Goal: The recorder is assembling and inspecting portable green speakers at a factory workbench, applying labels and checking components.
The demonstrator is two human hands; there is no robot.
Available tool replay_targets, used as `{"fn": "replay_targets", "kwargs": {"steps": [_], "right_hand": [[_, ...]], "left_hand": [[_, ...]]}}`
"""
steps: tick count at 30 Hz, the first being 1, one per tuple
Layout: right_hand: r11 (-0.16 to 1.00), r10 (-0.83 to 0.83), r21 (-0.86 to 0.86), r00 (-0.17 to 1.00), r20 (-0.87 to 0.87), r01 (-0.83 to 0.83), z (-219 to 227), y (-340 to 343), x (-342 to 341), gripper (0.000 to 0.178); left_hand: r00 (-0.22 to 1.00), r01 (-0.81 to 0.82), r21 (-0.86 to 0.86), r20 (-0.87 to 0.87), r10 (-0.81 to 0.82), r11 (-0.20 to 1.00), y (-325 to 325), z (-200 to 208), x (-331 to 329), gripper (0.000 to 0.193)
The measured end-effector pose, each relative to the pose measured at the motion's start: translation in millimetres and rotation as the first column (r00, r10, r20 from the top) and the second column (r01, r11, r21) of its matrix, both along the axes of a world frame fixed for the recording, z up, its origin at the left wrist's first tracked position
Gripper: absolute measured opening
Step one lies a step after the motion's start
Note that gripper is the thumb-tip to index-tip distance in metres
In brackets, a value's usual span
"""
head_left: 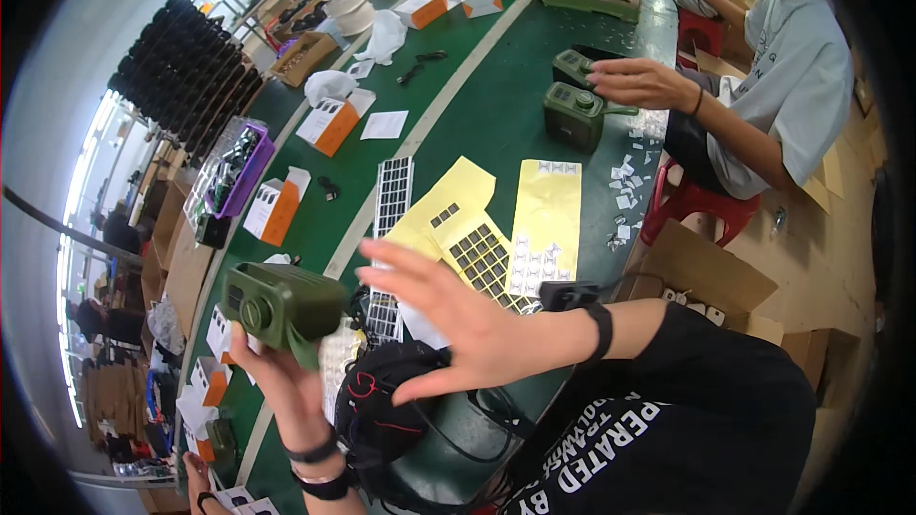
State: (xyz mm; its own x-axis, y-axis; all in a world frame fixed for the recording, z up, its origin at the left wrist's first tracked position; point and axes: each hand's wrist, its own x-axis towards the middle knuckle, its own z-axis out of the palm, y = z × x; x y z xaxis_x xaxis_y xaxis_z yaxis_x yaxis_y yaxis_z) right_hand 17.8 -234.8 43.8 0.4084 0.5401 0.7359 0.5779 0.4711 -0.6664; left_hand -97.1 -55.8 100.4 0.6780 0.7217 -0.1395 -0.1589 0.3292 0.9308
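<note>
Raised over the left part of the bench is a dark green boxy device (286,305), radio-like, with a round knob, a grille and a strap. My left hand (286,386) grips it from below, its fingers partly hidden behind it. My right hand (453,310) hovers to the right of the device, fingers spread and nothing in them. Beneath and beyond that hand lie a yellow backing sheet (429,205) with black square stickers and another yellow sheet (549,195) with small whitish labels. A black bag-like item (382,420) sits below my hands.
At the upper right, a co-worker's hand (639,84) touches one of two similar green devices (575,119). Orange-and-white boxes (329,126) line the bench's left side, near a purple tray (239,172). Cut scraps (625,181) lie along the right edge; another person's hand (197,482) shows lower left.
</note>
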Motion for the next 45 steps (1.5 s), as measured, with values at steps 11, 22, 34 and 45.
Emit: {"fn": "replay_targets", "kwargs": {"steps": [11,22,34,45], "right_hand": [[0.862,0.501,0.120,0.787,-0.361,-0.493,16.6,-34.4,-41.1,0.074],[0.667,0.586,0.198,0.341,-0.735,-0.718,37.9,-59.9,-48.7,0.065],[0.692,0.468,-0.020,0.469,-0.749,-0.722,30.0,-49.4,-41.6,0.065],[0.806,0.520,0.071,0.645,-0.560,-0.588,30.6,-32.7,-56.7,0.091]], "left_hand": [[0.982,0.081,0.656,0.076,-0.172,0.750,-102.3,29.1,-59.3,0.091],[0.995,0.058,0.705,0.015,-0.096,0.707,-113.0,29.4,-66.0,0.064],[0.981,0.182,0.003,-0.067,-0.182,0.983,-88.4,29.5,-69.5,0.047],[0.967,0.240,-0.467,0.040,-0.250,0.851,-83.2,36.9,-83.0,0.047]]}}
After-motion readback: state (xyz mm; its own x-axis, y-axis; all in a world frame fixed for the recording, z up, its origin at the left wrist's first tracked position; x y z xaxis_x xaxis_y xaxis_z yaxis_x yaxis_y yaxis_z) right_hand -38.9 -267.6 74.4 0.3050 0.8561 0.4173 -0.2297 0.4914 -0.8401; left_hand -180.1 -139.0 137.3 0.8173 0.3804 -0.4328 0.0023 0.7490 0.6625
